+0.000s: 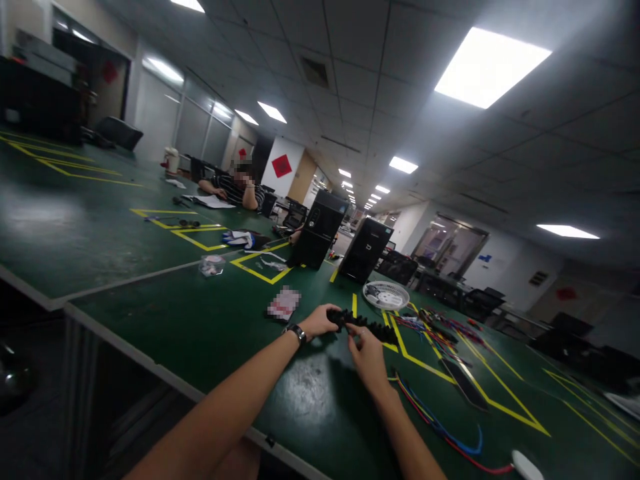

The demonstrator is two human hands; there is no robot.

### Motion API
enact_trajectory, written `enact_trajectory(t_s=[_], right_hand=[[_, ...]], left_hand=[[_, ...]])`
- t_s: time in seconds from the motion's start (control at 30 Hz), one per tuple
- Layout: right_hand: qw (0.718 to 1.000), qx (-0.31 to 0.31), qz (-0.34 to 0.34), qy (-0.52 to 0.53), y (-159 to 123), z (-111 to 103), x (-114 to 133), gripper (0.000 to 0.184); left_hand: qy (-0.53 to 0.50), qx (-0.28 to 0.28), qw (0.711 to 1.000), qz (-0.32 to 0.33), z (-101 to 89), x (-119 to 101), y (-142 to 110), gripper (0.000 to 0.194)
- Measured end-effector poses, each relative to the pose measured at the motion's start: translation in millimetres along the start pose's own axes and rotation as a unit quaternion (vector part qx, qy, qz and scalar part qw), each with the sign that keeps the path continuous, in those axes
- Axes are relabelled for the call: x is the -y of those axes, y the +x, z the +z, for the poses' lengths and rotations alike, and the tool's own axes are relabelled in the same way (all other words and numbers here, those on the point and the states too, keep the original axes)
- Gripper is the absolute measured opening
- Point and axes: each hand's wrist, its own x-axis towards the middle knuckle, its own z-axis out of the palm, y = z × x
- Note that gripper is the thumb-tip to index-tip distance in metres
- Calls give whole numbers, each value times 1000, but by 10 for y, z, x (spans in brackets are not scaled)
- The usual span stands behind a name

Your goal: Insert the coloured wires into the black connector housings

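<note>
A long black ridged strip (pixel 373 327), resembling a terminal block, is held between both hands just over the green table. At its left end, my left hand (pixel 320 323) grips it with closed fingers; a watch sits on that wrist. My right hand (pixel 367 353) pinches near the strip's middle from below, fingers closed. Whether the right fingertips also hold some small part cannot be made out. Left of the strip lies a blurred pink and white packet (pixel 284 303). A bundle of red, blue and yellow wires (pixel 435 420) curves over the table right of my right forearm.
Two black computer towers (pixel 319 230) stand beyond the hands, with a white round basket (pixel 386 295) nearby. Loose coloured wires (pixel 440 330) and a dark flat bar (pixel 464 385) lie rightward. Gloves (pixel 239 239) and a clear bag (pixel 211 265) lie leftward. Another person (pixel 235 187) sits across.
</note>
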Motion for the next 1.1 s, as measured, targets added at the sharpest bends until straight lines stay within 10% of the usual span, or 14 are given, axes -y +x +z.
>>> enact_trajectory(t_s=[0.4, 0.87, 1.1], right_hand=[[997, 6, 59, 45, -207, 126, -93, 34], [996, -18, 44, 73, -236, 162, -29, 32], [997, -2, 53, 61, -229, 104, 89, 35]], left_hand=[[-7, 76, 997, 28, 16, -37, -61, 58], [-249, 36, 964, -85, 177, -199, -164, 64], [-218, -34, 975, -10, 257, -206, -187, 64]])
